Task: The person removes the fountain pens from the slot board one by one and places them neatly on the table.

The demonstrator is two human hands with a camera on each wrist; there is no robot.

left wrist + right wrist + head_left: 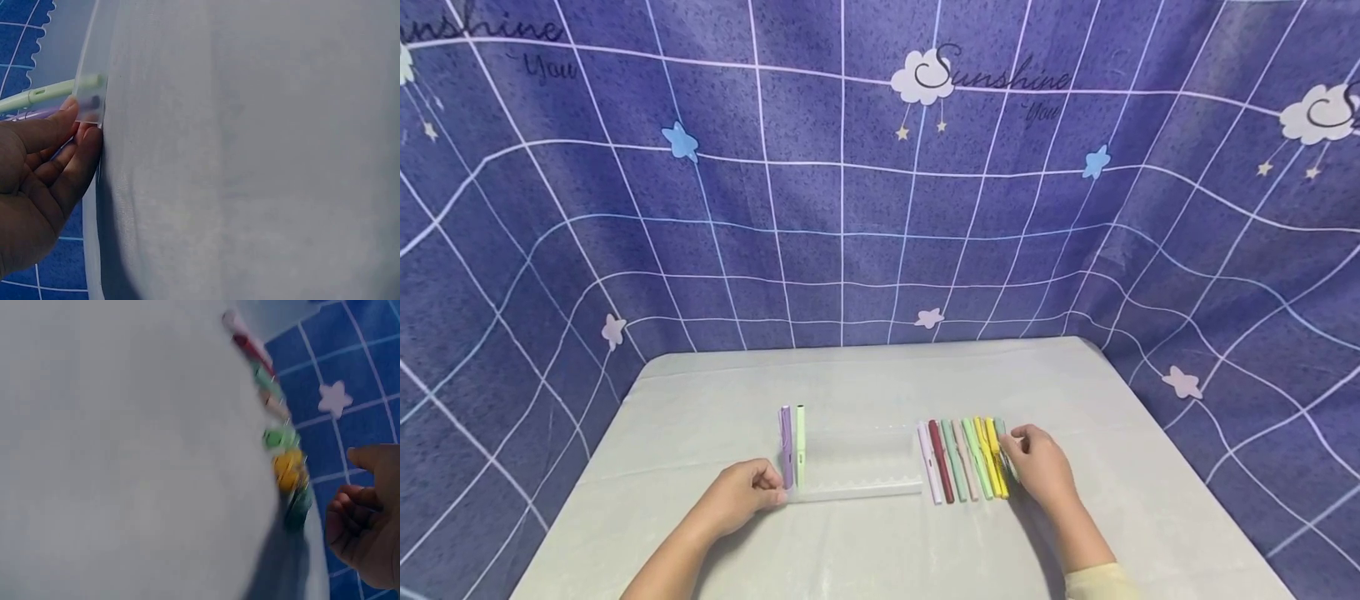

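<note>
In the head view, my left hand point(741, 496) grips the front left corner of a clear plastic pen rack point(861, 490). The left wrist view shows its thumb and fingers pinching that see-through corner. A purple pen point(787, 446) and a pale green pen point(801, 446) lie side by side at the rack's left end. My right hand point(1041, 462) is by the far right of a row of pens, nearest a grey-green pen point(1001, 427) that it partly hides. Its fingers look loosely curled in the right wrist view, with no thing visible in them.
Right of the rack, the row holds a lilac pen point(929, 462), a dark red pen point(942, 462), a beige-pink pen point(966, 462), a yellow pen point(992, 458) and several others. A pale cloth covers the table point(865, 550); a blue gridded curtain point(842, 192) encloses it.
</note>
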